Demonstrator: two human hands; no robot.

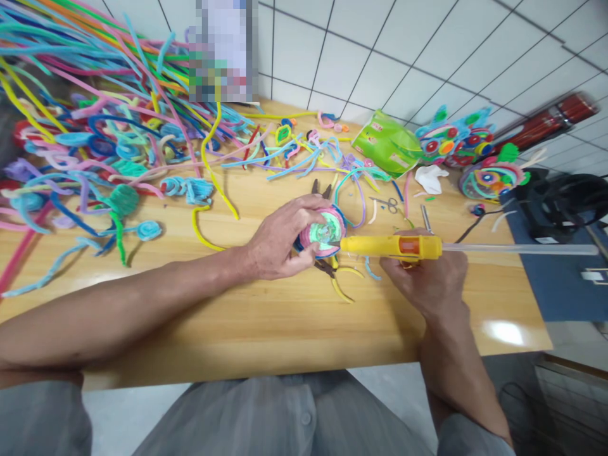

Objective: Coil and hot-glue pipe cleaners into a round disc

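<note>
My left hand point(287, 237) is closed on a round coil of pipe cleaners point(327, 228), green at its centre with pink and blue rings around it. In my right hand point(427, 272) is a yellow hot glue gun point(389, 247), its nozzle at the coil's lower edge; whether it touches is unclear. A long clear glue stick point(517, 249) sticks out of the gun's back end. Beneath the coil lie yellow-handled pliers point(349, 278), partly hidden. Small scissors point(387, 204) rest just beyond on the wooden table point(266, 335).
Loose pipe cleaners point(118, 120) in many colours heap over the table's left side. At the back are a green plastic bag point(387, 145), a crumpled white tissue point(430, 179) and several finished pipe-cleaner pieces point(491, 177). A dark red flask point(546, 120) and a black item point(560, 202) occupy the right.
</note>
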